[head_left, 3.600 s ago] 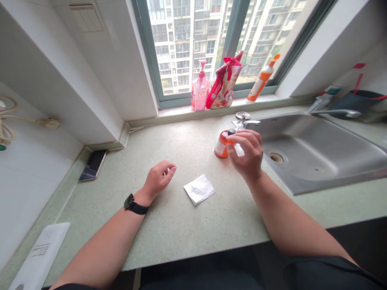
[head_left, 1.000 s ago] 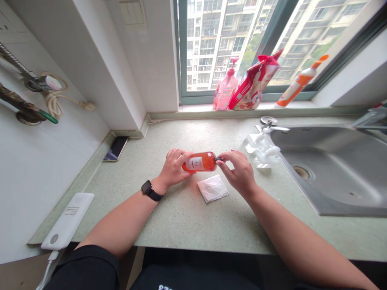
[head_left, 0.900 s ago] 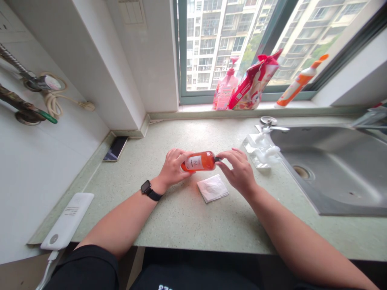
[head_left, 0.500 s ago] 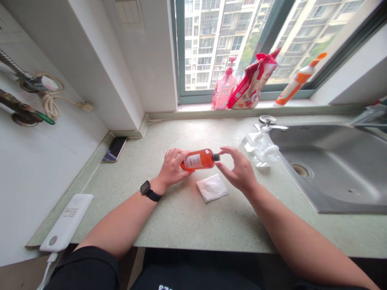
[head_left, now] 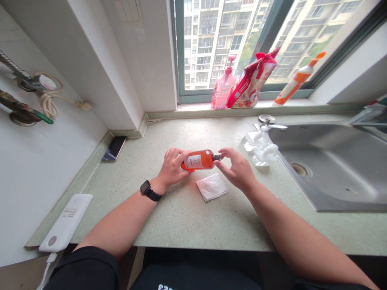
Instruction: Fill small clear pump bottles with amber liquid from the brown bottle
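A clear bottle of orange-red liquid (head_left: pixel 206 160) with a pale label lies on its side in the air above the counter, its neck pointing right. Wrapped round its base end is my left hand (head_left: pixel 174 166), closed, with a black watch on the wrist. The thumb and fingertips of my right hand (head_left: pixel 239 170) pinch the small black cap (head_left: pixel 216 157) from the right. Below the bottle, a folded white tissue (head_left: pixel 212 187) rests on the counter; neither hand touches it.
The speckled counter (head_left: pixel 169 225) has a phone (head_left: pixel 114 149) and a white power bank (head_left: pixel 67 221) at left. A faucet with plastic around it (head_left: pixel 263 150) stands beside the steel sink (head_left: pixel 338 161). A pump bottle (head_left: pixel 223 92), a red bag (head_left: pixel 252 82) and an orange-white bottle (head_left: pixel 293 84) line the sill.
My right fingers have closed in from around the cap onto it. The bottle and my left hand are nearly unmoved.
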`<state>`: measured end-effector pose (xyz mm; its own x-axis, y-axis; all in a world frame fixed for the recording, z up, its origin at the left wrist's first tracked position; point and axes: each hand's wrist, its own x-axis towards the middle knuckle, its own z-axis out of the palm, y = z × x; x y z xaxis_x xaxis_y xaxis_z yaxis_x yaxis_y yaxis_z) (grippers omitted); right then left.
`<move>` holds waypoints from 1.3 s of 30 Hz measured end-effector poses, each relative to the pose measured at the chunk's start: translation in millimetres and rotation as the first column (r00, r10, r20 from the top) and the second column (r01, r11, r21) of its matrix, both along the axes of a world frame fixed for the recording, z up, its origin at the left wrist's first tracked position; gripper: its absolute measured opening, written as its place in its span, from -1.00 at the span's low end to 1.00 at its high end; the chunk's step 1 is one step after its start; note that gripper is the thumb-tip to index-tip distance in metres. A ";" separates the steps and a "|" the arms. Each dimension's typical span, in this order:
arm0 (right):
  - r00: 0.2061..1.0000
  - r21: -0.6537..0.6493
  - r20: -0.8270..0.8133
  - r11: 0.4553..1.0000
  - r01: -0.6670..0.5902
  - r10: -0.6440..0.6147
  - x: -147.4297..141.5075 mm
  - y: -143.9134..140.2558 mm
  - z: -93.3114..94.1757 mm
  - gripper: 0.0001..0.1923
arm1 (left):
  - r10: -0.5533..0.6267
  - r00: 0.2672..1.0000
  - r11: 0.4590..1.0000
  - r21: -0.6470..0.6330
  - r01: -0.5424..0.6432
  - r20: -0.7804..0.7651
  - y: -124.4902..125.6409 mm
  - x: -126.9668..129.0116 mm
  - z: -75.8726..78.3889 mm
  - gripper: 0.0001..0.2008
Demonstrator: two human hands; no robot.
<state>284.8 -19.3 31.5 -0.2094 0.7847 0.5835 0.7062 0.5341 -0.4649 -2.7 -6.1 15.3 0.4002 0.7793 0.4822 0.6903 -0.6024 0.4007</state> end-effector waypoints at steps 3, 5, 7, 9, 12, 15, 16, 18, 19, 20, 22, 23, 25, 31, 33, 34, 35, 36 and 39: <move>0.999 -0.036 0.034 0.999 0.014 -0.013 0.4 0.7 -2.2 -0.76 | -0.002 1.000 1.000 -0.010 0.002 -0.007 -0.2 0.2 0.2 -0.39; 0.998 -0.013 0.026 0.999 -0.049 0.049 -0.9 -0.2 -0.9 -0.83 | 0.002 1.000 1.000 -0.013 -0.002 -0.008 -0.1 -0.3 -0.2 -0.39; 0.993 0.015 0.006 0.993 -0.119 0.118 -2.6 -1.3 0.7 -0.76 | 0.012 1.000 1.000 -0.011 -0.012 -0.006 0.3 -1.0 -1.0 -0.38; 0.992 0.016 -0.028 0.992 -0.124 0.124 -3.4 -1.7 0.4 -0.61 | 0.017 1.000 1.000 -0.008 -0.017 -0.005 0.6 -1.3 -1.9 -0.38; 0.998 -0.058 -0.052 0.998 -0.028 0.025 -2.0 -0.3 -3.3 -0.52 | 0.013 1.000 1.000 -0.006 -0.014 -0.010 0.9 -1.0 -3.1 -0.39; 1.000 -0.110 -0.001 0.994 0.020 -0.020 -0.1 1.5 -5.8 -0.72 | 0.005 1.000 1.000 -0.008 -0.005 -0.019 1.0 -0.7 -3.6 -0.39; 1.000 -0.101 0.004 0.995 0.010 -0.010 0.0 1.7 -5.5 -0.77 | 0.003 1.000 1.000 -0.009 -0.004 -0.021 1.1 -0.7 -3.6 -0.38; 0.999 -0.059 -0.016 0.997 -0.051 0.050 -1.1 1.3 -3.4 -0.84 | 0.005 1.000 1.000 -0.011 -0.005 -0.020 1.2 -0.9 -3.4 -0.38; 0.995 -0.031 -0.031 0.995 -0.094 0.093 -2.0 0.9 -2.0 -0.85 | 0.009 1.000 1.000 -0.010 -0.009 -0.017 1.2 -1.0 -3.2 -0.38; 0.990 0.000 -0.041 0.991 -0.136 0.136 -3.0 0.4 -0.5 -0.81 | 0.014 1.000 1.000 -0.008 -0.014 -0.012 1.1 -1.1 -3.0 -0.37; 0.980 0.062 -0.048 0.980 -0.188 0.191 -4.8 -0.4 1.9 -0.73 | 0.020 1.000 1.000 -0.008 -0.020 -0.004 0.8 -1.0 -2.5 -0.37; 0.978 0.087 -0.047 0.976 -0.198 0.202 -5.4 -0.7 2.7 -0.71 | 0.021 1.000 1.000 -0.010 -0.021 -0.003 0.6 -0.9 -2.4 -0.37; 0.976 0.113 -0.043 0.972 -0.205 0.211 -6.0 -1.0 3.8 -0.69 | 0.023 1.000 1.000 -0.016 -0.023 -0.002 0.3 -0.6 -2.2 -0.38; 0.974 0.099 -0.029 0.970 -0.222 0.226 -4.4 -1.1 5.7 -0.73 | 0.020 1.000 1.000 -0.024 -0.020 0.000 0.6 -0.6 -2.8 -0.39; 0.974 0.125 -0.023 0.967 -0.223 0.227 -3.8 -0.7 5.7 -0.78 | 0.010 1.000 1.000 -0.024 -0.010 0.002 0.8 -0.5 -2.9 -0.39; 0.974 0.139 -0.022 0.966 -0.219 0.224 -3.6 -0.5 5.7 -0.81 | 0.004 1.000 1.000 -0.027 -0.004 0.004 0.9 -0.4 -2.9 -0.39; 0.976 0.149 -0.023 0.966 -0.212 0.218 -3.4 -0.3 5.5 -0.82 | -0.002 1.000 1.000 -0.031 0.002 0.009 1.0 -0.2 -2.9 -0.39; 0.978 0.154 -0.024 0.967 -0.202 0.208 -3.3 -0.3 5.4 -0.82 | -0.007 1.000 0.999 -0.038 0.007 0.014 1.1 0.1 -2.8 -0.39; 0.983 0.154 -0.024 0.972 -0.175 0.181 -3.5 -0.5 5.3 -0.78 | -0.013 1.000 0.998 -0.062 0.015 0.028 1.0 1.2 -1.8 -0.38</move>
